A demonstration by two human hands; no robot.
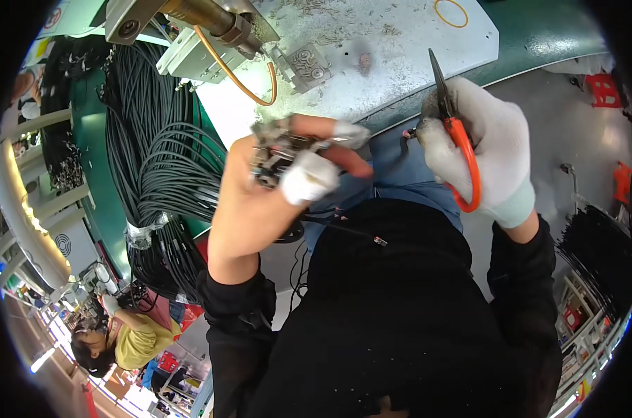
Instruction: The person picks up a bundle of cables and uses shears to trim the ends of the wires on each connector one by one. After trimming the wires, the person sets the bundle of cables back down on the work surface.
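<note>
My left hand (260, 195) has its fingers curled around a cluster of small silvery metal parts (278, 150), partly hidden and blurred. White coverings wrap its thumb and one fingertip. In my gloved right hand (494, 143) are orange-handled scissors (462, 150), their dark pointed blades tilted up and away. Close to the right fingertips is the tip of a dark cable (405, 139); whether the fingers touch it is unclear. Another black cable end (380, 241) lies over my lap, below the left hand.
A thick bundle of black cables (156, 132) lies at left on the green surface. Ahead, a machine (225, 31) with an orange tube stands over a pale plate (399, 70) strewn with scraps and holding an orange ring (451, 12). Another person (131, 341) sits at lower left.
</note>
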